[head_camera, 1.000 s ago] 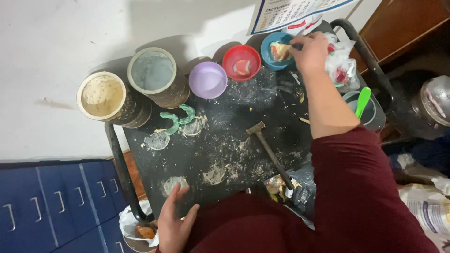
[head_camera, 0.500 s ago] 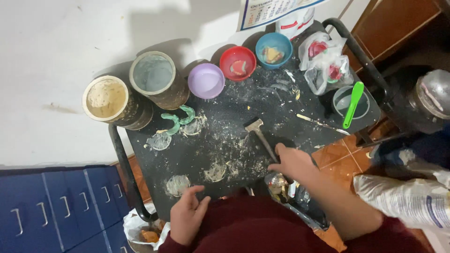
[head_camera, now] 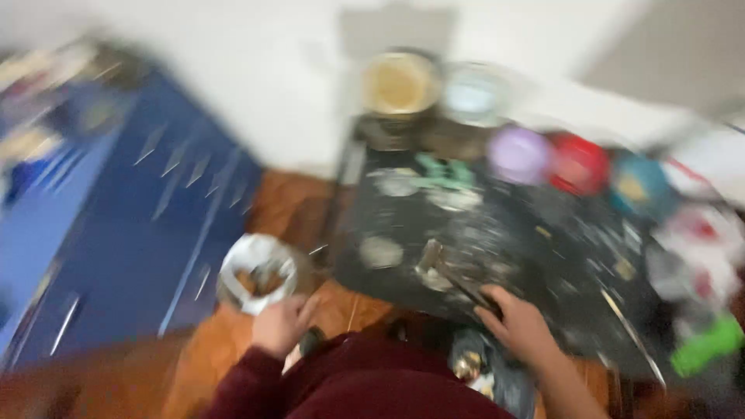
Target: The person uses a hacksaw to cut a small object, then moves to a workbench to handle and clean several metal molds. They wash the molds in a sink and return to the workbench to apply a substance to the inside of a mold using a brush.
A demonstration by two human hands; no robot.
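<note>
Black table (head_camera: 543, 256), dusted with pale powder, serves as landmark; frame is motion-blurred. Right hand (head_camera: 521, 326) at the table's near edge, fingers curled shut around the handle of a hammer (head_camera: 454, 278) whose head lies on the tabletop. Left hand (head_camera: 281, 324) off the table's left side, just below a white-lined container (head_camera: 258, 273); its grip cannot be told.

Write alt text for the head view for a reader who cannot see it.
Blurred by motion, a person's right hand grips the handle of a small hammer on a dusty black table, while the left hand is at a lined bucket on the floor beside it. Coloured bowls line the table's far edge.
</note>
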